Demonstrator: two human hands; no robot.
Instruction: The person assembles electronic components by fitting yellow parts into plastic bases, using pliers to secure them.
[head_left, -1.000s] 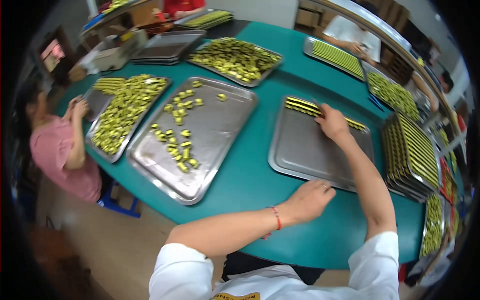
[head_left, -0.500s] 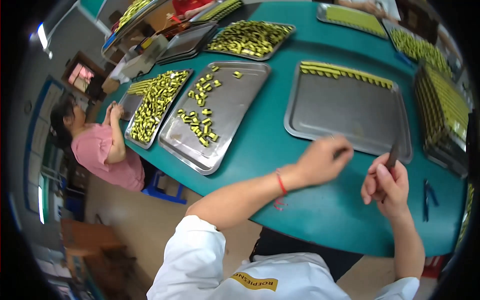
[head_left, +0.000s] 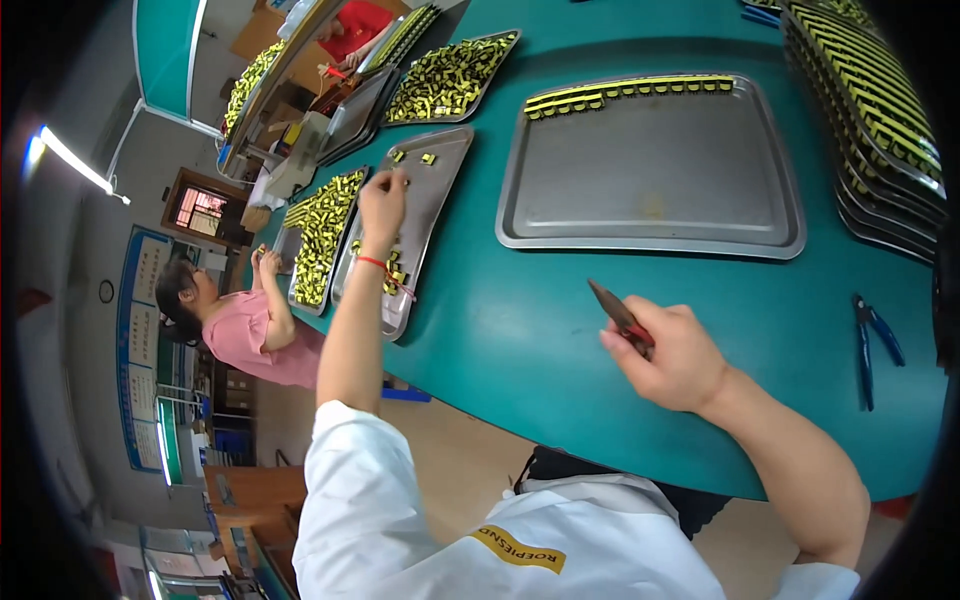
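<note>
My left hand (head_left: pixel 382 212) reaches over the grey metal tray (head_left: pixel 440 185) at the left, fingers pinched together. Whatever they hold, if anything, is too small to make out. Small yellow-and-black pieces (head_left: pixel 428 158) lie loose on that tray, partly covered by my hand and forearm. My right hand (head_left: pixel 672 355) is closed around a dark, pointed, blade-like tool (head_left: pixel 612 306) with a red handle, its tip aimed up and left. Beyond it lies a larger metal tray (head_left: pixel 650 240), with yellow-and-black pieces (head_left: pixel 660 88) lined up along its far edge.
Blue-handled pliers (head_left: pixel 868 350) lie at the right on the green table (head_left: pixel 480 330). Stacked trays of pieces (head_left: pixel 860 110) stand at the far right. Full trays of loose pieces (head_left: pixel 450 80) sit at the back left. A co-worker in pink (head_left: pixel 255 335) works at the left.
My left hand has swung left, from beside the larger tray to over the loose pieces. The right hand has moved left with its tool. The view has shifted too.
</note>
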